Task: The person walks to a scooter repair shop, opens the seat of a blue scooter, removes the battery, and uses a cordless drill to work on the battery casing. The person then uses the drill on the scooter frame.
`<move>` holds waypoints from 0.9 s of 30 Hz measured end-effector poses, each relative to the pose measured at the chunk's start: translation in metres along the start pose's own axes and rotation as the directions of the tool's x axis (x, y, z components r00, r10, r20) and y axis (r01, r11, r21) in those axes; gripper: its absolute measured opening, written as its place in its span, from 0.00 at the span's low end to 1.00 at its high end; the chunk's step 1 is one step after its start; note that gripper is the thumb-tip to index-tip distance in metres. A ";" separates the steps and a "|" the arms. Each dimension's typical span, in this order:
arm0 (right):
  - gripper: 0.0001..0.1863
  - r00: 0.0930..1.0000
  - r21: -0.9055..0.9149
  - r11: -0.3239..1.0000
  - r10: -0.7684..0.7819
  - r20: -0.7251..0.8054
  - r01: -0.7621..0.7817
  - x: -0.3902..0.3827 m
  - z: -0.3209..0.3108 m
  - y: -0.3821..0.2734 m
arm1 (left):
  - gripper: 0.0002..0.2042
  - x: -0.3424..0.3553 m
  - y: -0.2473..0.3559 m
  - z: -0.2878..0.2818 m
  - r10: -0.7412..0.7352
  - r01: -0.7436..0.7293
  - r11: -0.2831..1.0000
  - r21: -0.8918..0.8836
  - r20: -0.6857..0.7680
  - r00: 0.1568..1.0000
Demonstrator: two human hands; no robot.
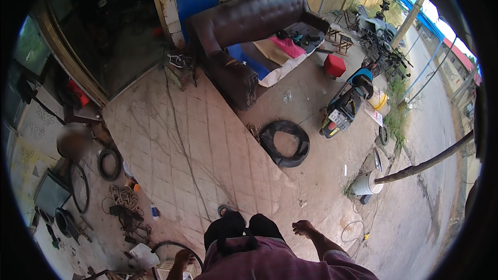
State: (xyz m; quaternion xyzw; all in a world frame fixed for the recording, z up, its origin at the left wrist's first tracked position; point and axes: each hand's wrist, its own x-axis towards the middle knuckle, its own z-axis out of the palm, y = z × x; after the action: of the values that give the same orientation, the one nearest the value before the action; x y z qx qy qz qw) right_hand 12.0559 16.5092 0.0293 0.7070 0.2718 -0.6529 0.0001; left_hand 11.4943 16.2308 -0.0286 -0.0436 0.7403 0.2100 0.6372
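Note:
Out to my right side, above the concrete ground, my right hand is held away from my body. Its fingers are curled in, and whatever may be inside them is hidden. My left hand hangs low by my left side, seen mostly from the wrist, with its fingers hidden. Beside it curves a thin black hoop, like a tyre or hose; whether the hand touches it I cannot tell. A white container lies just left of that hoop.
A black tyre lies on the ground ahead, near a brown sofa. Beyond it stand a scooter and a red stool. A white bucket holds a wooden pole at right. Coiled rope and tyres clutter the left.

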 end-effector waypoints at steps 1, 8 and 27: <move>0.11 1.000 -0.020 1.000 -0.009 -0.021 0.008 -0.010 0.013 -0.026 | 0.15 -0.019 0.081 -0.005 0.177 -0.178 0.984 -0.005 -0.026 0.984; 0.10 0.999 0.007 1.000 -0.002 -0.051 0.002 0.019 0.029 -0.169 | 0.17 -0.025 0.442 -0.061 0.691 -0.710 0.701 -0.058 -0.188 0.698; 0.10 0.946 -0.324 0.896 -0.324 -0.011 0.304 0.165 0.169 -0.734 | 0.13 -0.076 0.315 -0.062 -0.318 0.226 0.878 -0.421 -0.161 0.934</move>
State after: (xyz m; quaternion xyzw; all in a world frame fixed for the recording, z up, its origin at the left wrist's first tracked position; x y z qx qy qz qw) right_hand 11.6180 17.1384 0.1123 0.6653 0.4837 -0.5687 -0.0003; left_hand 11.3464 16.4792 0.1315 -0.2994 0.7362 0.2567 0.5500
